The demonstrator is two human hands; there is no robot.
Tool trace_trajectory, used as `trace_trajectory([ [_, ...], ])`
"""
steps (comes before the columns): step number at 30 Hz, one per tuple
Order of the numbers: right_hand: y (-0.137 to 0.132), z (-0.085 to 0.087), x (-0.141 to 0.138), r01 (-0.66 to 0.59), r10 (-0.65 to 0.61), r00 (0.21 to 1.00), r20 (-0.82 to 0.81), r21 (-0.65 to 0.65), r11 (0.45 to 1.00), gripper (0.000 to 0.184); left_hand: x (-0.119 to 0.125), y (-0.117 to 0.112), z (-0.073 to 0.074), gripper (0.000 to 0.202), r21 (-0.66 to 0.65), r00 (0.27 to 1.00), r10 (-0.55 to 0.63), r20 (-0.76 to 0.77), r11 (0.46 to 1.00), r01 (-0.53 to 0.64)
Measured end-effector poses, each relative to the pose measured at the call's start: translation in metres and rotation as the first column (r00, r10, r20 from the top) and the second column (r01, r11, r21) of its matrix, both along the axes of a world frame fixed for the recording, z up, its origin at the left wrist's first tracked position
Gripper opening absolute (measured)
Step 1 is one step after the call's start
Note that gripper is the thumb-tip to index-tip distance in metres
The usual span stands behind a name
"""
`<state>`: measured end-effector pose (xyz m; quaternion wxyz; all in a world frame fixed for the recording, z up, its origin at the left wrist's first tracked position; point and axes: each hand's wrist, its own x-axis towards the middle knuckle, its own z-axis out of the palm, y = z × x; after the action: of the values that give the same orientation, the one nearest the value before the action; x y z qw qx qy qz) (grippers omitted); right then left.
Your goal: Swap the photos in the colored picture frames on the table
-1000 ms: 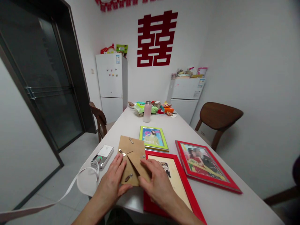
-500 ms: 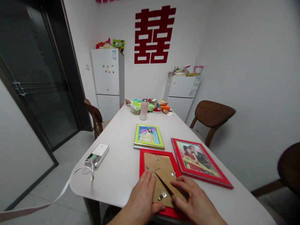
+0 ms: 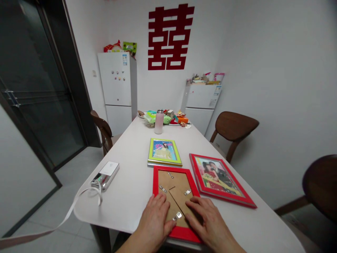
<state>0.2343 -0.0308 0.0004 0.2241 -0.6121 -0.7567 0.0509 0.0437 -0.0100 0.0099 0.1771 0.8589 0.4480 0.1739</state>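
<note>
A red picture frame [image 3: 193, 171] lies face down at the table's near edge, its brown backing board [image 3: 172, 202] upward. Metal clips sit around the board, one clip [image 3: 177, 216] near the bottom. A cut line marks the stand flap [image 3: 181, 203], which lies nearly flush. My left hand [image 3: 154, 219] rests on the frame's lower left, fingers stretched on the rim and board, thumb beside the bottom clip. My right hand [image 3: 207, 219] lies on the lower right, fingers spread over the flap and board. Neither hand is gripping anything.
Beyond lies a green photo frame [image 3: 150, 156], apparently stacked on another frame; right of it, another red photo frame [image 3: 223, 199]. A phone-like device [image 3: 106, 174] with a white strap [image 3: 71, 211] is at left. Farther back stand a pink bottle [image 3: 159, 123] and bags [image 3: 150, 117]. Chairs [image 3: 234, 126] flank the table.
The stand flap, raised with a dark gap beneath it before, now lies down against the backing board. The right fingers have lowered with it. The whole view has shifted slightly.
</note>
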Motion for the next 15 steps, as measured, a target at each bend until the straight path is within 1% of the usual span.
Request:
trace_trajectory([
  [4,0.015,0.006,0.004,0.049,-0.05,0.997,0.05,0.034,0.998,0.031,-0.001,0.0,0.002,0.043,-0.004,1.0,-0.011,-0.012,1.0,0.011],
  [6,0.021,0.007,0.005,0.096,-0.098,0.99,0.104,0.033,0.995,0.032,-0.003,-0.001,0.002,0.053,-0.012,1.0,-0.024,-0.017,1.0,0.023],
  [8,0.026,0.007,0.005,0.137,-0.141,0.981,0.136,0.04,0.99,0.032,-0.005,-0.002,0.0,0.07,-0.02,0.999,-0.05,-0.019,0.999,0.049],
  [9,0.027,0.007,0.004,0.146,-0.15,0.979,0.138,0.044,0.988,0.032,-0.006,-0.002,-0.001,0.078,-0.021,0.998,-0.061,-0.017,0.998,0.06],
  [11,0.028,0.007,0.004,0.136,-0.139,0.984,0.113,0.035,0.99,0.031,-0.006,-0.002,-0.004,0.086,-0.017,0.998,-0.067,-0.011,0.998,0.067],
  [15,0.027,0.005,0.005,0.113,-0.113,0.993,0.046,-0.004,0.994,0.03,-0.005,0.0,-0.007,0.088,-0.018,0.999,-0.051,-0.01,0.999,0.051],
])
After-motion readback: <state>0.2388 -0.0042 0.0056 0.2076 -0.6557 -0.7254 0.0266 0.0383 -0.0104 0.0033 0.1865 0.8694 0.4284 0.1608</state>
